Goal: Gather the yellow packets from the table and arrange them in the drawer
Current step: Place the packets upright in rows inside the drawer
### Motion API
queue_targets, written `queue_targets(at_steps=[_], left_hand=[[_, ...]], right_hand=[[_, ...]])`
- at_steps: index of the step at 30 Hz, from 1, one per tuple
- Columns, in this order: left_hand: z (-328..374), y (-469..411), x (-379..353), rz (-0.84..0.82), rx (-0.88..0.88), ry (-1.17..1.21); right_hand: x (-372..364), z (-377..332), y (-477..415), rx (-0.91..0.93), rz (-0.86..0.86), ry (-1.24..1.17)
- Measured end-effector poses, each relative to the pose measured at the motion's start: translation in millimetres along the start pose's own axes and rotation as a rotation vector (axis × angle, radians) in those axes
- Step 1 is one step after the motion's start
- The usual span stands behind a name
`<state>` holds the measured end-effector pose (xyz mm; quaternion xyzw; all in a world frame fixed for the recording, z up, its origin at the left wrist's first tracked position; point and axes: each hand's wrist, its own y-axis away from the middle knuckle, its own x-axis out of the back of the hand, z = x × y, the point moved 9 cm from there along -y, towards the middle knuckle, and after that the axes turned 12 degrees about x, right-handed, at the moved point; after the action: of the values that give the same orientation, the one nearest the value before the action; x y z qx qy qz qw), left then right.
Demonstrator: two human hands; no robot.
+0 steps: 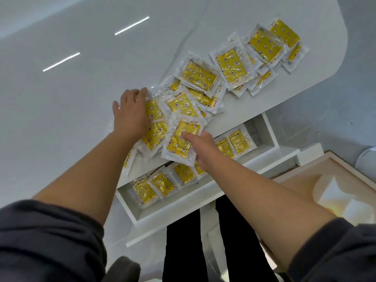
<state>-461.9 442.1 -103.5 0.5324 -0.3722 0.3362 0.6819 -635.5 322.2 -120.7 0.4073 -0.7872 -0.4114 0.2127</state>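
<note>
The left hand (131, 110) rests on the heap of packets (183, 104) on the table (71, 98); the right hand (201, 148) pinches a packet (179, 143) overlapping the heap's near side; further packets (264, 47) trail beyond the right hand; the drawer (183, 206), below it, holds rows of packets (162, 184).

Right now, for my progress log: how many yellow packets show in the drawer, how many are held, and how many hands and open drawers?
Yellow packets showing in the drawer: 6
Held packet, pinched by the right hand: 1
Hands, with the left hand flat on the table pile: 2
Open drawers: 1
Total: 10
The table pile overlaps too much to count.
</note>
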Motion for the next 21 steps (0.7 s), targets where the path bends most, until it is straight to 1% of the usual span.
queue_targets(at_steps=[5,7,9,12,14,17,19,20,21], left_hand=[[1.5,-15.8,3.0,-0.027,-0.008,-0.19],[1.2,-19.0,2.5,-0.055,0.009,-0.211],[-3.3,-20.3,1.0,-0.109,0.066,-0.161],[-20.5,-19.1,2.2,-0.181,0.206,-0.013],[-32.6,-16.2,5.8,-0.198,0.269,0.071],[-41.3,-10.6,24.0,-0.134,0.292,0.237],[-45.2,-1.8,39.4,-0.087,0.324,0.45],[-46.8,3.8,42.6,-0.105,0.354,0.607],[-45.8,11.0,42.3,-0.165,0.386,0.772]], right_hand=[[-1.5,-10.2,-0.3,0.01,-0.066,-0.022],[-1.2,-11.2,-0.9,0.007,-0.072,-0.022],[0.3,-13.2,-0.8,0.017,-0.066,-0.028],[-0.8,-13.0,0.6,0.002,-0.077,-0.04],[-0.9,-4.0,-5.2,-0.021,-0.059,-0.021],[-2.6,-0.5,-3.0,-0.034,-0.021,-0.022],[-3.5,-1.9,-2.3,-0.038,-0.034,-0.035],[-4.8,-3.7,-1.0,-0.044,-0.049,-0.044],[-5.6,-6.3,0.4,-0.045,-0.047,-0.056]])
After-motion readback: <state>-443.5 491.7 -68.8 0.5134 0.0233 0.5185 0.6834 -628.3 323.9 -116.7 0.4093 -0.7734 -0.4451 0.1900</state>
